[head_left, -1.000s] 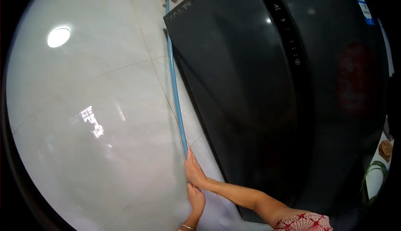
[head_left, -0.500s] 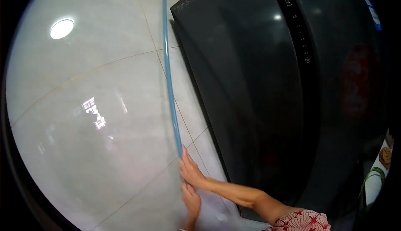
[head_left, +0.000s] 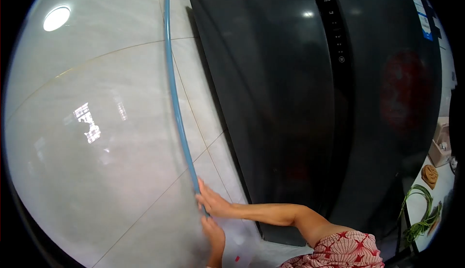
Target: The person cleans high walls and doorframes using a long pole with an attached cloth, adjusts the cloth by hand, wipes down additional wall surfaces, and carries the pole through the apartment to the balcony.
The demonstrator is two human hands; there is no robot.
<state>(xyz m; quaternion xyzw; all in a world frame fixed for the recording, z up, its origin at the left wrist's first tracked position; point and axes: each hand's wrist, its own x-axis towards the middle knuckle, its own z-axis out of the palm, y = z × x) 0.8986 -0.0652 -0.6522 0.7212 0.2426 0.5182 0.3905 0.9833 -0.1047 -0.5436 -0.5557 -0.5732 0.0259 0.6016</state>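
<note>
You have the blue pole [head_left: 174, 89] in both hands near its lower end in view, and from there it runs up the picture over the glossy tiled floor [head_left: 111, 181] and out past the top edge, so you cannot see here what its far end meets. Your right hand [head_left: 215, 204] is the higher of the two, its fingers closed against the pole with the tips lying along it; your left hand [head_left: 213, 231] sits just below, fingers curled in around the pole, though blur hides how tightly. With the hands this close together, a long stretch lies beyond your grip, so a small twist of the wrists could swing the far end wide. The likeliest casualty would be the dark appliance [head_left: 261, 98], whose near edge runs beside the pole with a strip of tile between; a swing that way could scuff its panel or catch its upper corner. Your right forearm crosses in front of its lower part, so a hard pull back might knock your elbow, although the depth between them can't be judged. If your left fingers are loose, the pole could roll or slip in your hold.
</note>
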